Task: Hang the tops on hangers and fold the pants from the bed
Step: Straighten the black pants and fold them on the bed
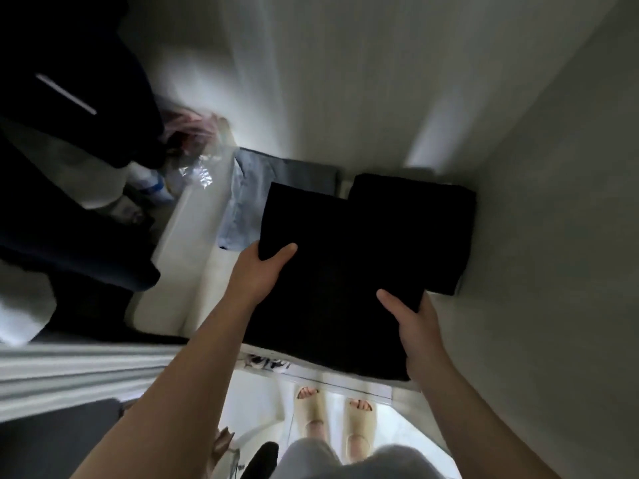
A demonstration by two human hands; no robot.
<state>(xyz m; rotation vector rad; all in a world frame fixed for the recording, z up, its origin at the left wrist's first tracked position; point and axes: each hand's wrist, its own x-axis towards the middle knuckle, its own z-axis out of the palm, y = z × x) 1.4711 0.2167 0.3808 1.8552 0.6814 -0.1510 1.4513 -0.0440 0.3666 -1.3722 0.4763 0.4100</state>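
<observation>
As left hand point(263, 271), right hand point(416, 328) grip one black pants point(328, 271) — one black stack point(418, 219) beyond.

Folded pants point(328, 271) pinched in left hand point(257, 271), right hand point(420, 328): black matt cloth. Past left thumb: pale blue cloth point(242, 202), smooth; clear plastic point(198, 174), crinkled, glossy.

Plain black folded pants point(328, 271) sit at centre frame, a second black stack point(415, 229) at centre right, a pale blue garment point(247, 198) just left. Upper left, a navy garment point(52, 57) bears one white stripe
</observation>
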